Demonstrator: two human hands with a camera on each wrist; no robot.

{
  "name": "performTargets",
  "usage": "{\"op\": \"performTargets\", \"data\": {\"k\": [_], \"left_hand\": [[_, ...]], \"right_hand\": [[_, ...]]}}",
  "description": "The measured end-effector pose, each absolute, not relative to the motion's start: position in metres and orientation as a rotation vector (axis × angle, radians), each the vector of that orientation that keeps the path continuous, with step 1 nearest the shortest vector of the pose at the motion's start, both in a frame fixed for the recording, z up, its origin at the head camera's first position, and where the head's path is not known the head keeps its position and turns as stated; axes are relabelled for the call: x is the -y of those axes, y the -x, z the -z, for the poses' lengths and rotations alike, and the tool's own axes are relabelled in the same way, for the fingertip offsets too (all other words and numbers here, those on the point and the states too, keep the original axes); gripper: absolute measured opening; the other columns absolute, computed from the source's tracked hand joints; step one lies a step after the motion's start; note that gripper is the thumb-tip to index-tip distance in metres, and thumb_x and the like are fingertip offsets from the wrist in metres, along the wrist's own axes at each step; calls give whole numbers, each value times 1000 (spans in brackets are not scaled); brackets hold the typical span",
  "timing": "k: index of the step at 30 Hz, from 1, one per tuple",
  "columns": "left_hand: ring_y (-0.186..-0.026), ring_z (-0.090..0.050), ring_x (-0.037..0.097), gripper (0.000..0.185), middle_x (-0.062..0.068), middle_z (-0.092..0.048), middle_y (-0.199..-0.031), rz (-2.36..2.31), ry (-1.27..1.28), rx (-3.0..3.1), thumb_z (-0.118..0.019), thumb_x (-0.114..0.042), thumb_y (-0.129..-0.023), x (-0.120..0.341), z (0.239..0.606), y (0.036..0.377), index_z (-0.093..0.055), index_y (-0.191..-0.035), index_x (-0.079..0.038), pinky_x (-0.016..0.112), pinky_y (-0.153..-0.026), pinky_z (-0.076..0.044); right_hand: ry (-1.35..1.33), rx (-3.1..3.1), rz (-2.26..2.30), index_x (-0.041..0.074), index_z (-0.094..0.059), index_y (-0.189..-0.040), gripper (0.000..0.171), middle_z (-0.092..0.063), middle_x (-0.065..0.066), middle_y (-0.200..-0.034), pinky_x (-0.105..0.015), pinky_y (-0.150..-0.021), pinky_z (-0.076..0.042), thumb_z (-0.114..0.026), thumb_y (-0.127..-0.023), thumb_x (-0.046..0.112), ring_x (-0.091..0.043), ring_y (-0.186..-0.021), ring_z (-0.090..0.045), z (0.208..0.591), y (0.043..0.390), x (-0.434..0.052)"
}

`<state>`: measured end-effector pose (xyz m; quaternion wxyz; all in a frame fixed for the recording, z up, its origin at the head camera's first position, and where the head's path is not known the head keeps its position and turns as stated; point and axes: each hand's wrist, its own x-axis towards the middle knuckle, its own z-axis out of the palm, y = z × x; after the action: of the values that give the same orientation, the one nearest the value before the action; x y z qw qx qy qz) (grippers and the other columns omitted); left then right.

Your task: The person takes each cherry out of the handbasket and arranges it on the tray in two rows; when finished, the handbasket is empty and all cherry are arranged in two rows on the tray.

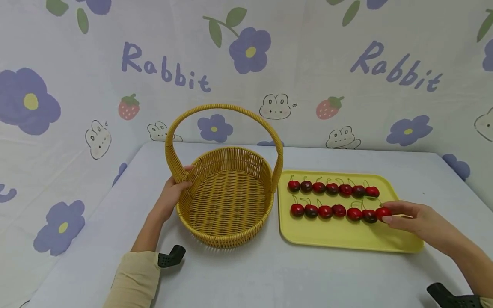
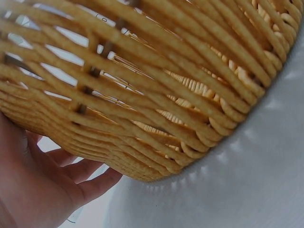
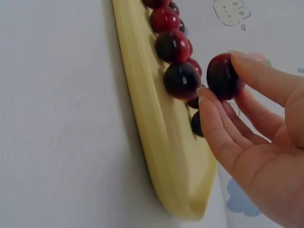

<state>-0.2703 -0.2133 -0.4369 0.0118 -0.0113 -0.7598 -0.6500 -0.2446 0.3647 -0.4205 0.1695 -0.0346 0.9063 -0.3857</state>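
At the left, my left hand (image 1: 172, 194) holds a yellow wicker basket (image 1: 227, 205) by its rim, near the foot of the tall arched handle. In the left wrist view, fingers (image 2: 97, 185) lie along the outside of the woven wall (image 2: 142, 95). My right hand (image 1: 429, 220) pinches a red cherry (image 1: 383, 213) between thumb and fingers at the right end of the front row. The right wrist view shows this cherry (image 3: 221, 76) dark and glossy, apart from the tray surface. Several more cherries with stems line up in two rows, such as this dark cherry (image 1: 311, 210).
The cherries lie on a yellow rectangular tray (image 1: 346, 238) just right of the basket, on a white-covered table (image 1: 269, 273). Behind hangs a white cloth (image 1: 300, 64) printed with flowers, rabbits and strawberries. Black devices (image 1: 172, 256) sit at the wrists.
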Motion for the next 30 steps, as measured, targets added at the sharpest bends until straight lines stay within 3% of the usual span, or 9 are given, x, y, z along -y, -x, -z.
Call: {"op": "performTargets", "data": {"k": [9, 12, 22, 30], "left_hand": [[-132, -32, 32, 50, 18, -33, -148, 2039, 17, 2369, -42, -4, -96, 214, 439, 270, -35, -145, -5, 47, -108, -19], [-132, -32, 32, 50, 18, -33, -147, 2043, 16, 2366, -41, -4, -96, 214, 439, 271, -35, -145, -5, 47, -108, -19], [-130, -33, 32, 49, 19, -34, -146, 2033, 26, 2368, -42, -4, -96, 212, 435, 271, -36, -144, -5, 47, -108, -19], [-130, -33, 33, 48, 20, -35, -145, 2035, 26, 2375, -41, -4, -96, 212, 435, 269, -36, -145, -5, 49, -107, -19]], "right_hand": [[-21, -2505, 1128, -12, -37, -137, 78, -53, -26, -126, -37, -83, -51, -64, -89, 43, -26, -101, -60, 424, 253, -376], [-46, -2483, 1140, -14, -38, -136, 77, -56, -25, -122, -32, -80, -52, -65, -89, 41, -23, -97, -63, 425, 256, -377], [-35, -2497, 1051, -13, -39, -136, 78, -57, -24, -120, -30, -78, -51, -63, -89, 44, -22, -96, -59, 420, 260, -374], [-51, -2510, 1043, -11, -41, -135, 78, -60, -16, -114, -30, -72, -48, -64, -87, 46, -23, -92, -53, 423, 259, -373]]}}
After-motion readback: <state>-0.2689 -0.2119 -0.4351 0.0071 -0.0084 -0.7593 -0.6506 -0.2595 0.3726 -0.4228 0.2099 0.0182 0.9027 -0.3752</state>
